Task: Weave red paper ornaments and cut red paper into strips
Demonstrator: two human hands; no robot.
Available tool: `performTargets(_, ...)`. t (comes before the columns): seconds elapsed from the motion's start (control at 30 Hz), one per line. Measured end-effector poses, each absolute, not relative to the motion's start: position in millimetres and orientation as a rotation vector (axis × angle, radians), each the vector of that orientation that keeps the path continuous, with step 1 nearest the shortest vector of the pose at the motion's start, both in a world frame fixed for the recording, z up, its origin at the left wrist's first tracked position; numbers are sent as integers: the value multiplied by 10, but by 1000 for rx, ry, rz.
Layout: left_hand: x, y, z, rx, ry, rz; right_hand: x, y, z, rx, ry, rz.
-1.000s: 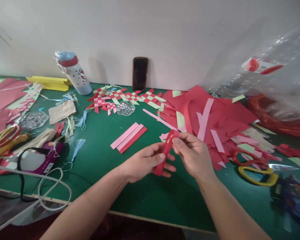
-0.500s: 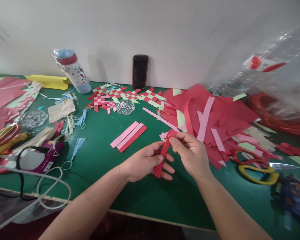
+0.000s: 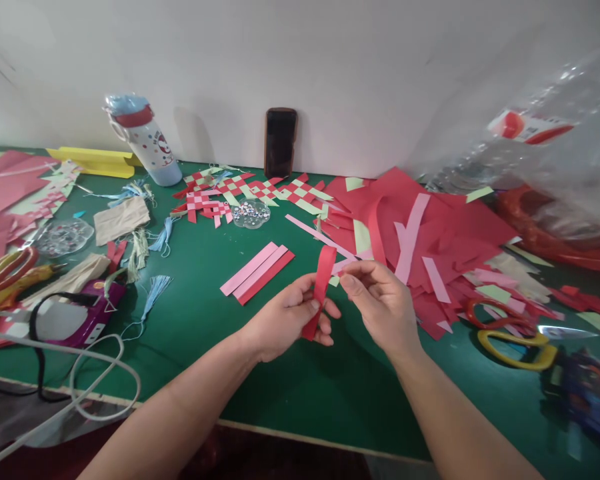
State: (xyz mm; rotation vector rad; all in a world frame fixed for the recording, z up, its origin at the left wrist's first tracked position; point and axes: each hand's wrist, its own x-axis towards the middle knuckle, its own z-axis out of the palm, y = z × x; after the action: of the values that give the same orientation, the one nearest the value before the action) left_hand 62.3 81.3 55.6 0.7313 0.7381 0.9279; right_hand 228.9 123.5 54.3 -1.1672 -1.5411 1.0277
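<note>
A folded red paper strip (image 3: 324, 277) stands up between the thumb and fingers of my left hand (image 3: 285, 317). Its looped top rises above the thumb, and its lower end shows below. Just to the right, my right hand (image 3: 380, 300) is apart from the strip, with its fingers curled and thumb drawn close to the index finger. I see nothing between those fingertips. Left of the hands, pink paper strips (image 3: 253, 268) and a red strip (image 3: 266, 277) lie side by side on the green table (image 3: 195, 320).
A pile of red paper (image 3: 400, 200) spreads behind my right hand, with scissors (image 3: 515, 340) at its right. Woven checkered pieces (image 3: 300, 190) and a dish of beads (image 3: 251, 213) lie farther back. A phone (image 3: 281, 142) leans on the wall; a bottle (image 3: 147, 143) stands left.
My right hand has let go of the red strip's upper end and now sits slightly apart. The strip has shifted a little up and left in my left hand.
</note>
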Motion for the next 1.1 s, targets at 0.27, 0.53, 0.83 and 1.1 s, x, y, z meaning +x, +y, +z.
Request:
performTargets(0.27, 637, 818, 541, 803, 874, 924, 2242, 1187, 559, -1144, -1704, 1517)
performTargets(0.53, 614, 823, 543, 630, 742, 887, 2373, 1316, 501, -1221, -1405, 1127)
performTargets(0.83, 652, 837, 540, 665, 845, 900, 2321, 1259, 504, -1200, -1396, 1066)
performTargets(1.1, 664, 831, 521, 742, 932, 961, 2316, 1251, 485, -1168, -1359, 1057)
